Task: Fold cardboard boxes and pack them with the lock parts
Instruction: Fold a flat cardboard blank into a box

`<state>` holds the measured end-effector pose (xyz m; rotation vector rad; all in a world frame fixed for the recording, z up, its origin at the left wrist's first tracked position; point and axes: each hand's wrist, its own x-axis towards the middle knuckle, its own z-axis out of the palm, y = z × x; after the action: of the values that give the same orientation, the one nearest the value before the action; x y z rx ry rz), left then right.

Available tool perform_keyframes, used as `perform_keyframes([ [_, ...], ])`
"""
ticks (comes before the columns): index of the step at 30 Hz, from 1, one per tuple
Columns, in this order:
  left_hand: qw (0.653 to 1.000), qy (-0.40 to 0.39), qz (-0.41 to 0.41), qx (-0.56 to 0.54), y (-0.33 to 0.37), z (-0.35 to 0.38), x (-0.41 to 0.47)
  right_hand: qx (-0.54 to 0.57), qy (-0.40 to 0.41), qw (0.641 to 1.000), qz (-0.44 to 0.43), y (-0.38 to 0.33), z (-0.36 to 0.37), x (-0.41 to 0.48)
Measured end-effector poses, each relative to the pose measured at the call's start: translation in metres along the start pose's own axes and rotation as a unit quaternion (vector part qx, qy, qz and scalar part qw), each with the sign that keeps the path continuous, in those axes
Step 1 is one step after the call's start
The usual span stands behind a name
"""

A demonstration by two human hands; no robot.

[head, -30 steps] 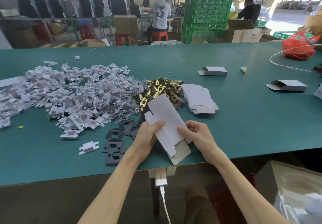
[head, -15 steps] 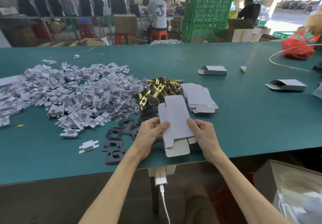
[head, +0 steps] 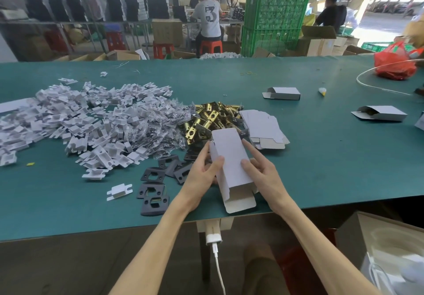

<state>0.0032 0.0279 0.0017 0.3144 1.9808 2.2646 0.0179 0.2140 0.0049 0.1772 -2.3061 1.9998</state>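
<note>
Small white cardboard box (head: 231,166), near flap open, pinched between left hand (head: 202,175) and right hand (head: 263,175) above green tabletop (head: 321,161). Beyond: black metal plates (head: 152,189), brass latch pile (head: 211,118), flat white box blanks (head: 263,127).

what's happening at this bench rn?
A person is erecting a small white cardboard box over the green table, left hand and right hand gripping its sides. The box is opened into a tube, near-end flaps unfolded, nothing packed yet. Behind it lie brass latch bolts, flat box blanks, black strike plates and a heap of white inserts.
</note>
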Motion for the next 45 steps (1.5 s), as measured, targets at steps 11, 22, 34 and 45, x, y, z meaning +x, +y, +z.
perform_keyframes([
  [11,1.0,0.011,-0.003,0.02,-0.0002,0.0001,-0.0007,0.024,0.003,1.0,0.016,-0.0039,0.0018,-0.0007],
  [22,0.999,0.033,0.003,0.028,-0.0009,-0.0014,-0.0022,0.029,0.007,0.999,0.024,-0.0039,-0.0019,-0.0027],
  [34,0.999,0.026,0.025,0.031,-0.0025,-0.0011,-0.0014,0.026,0.0,0.999,0.036,-0.0013,-0.0024,-0.0012],
  [45,1.0,-0.006,0.006,-0.001,0.0005,0.0002,-0.0013,0.06,-0.019,0.997,0.04,-0.0053,-0.006,-0.0022],
])
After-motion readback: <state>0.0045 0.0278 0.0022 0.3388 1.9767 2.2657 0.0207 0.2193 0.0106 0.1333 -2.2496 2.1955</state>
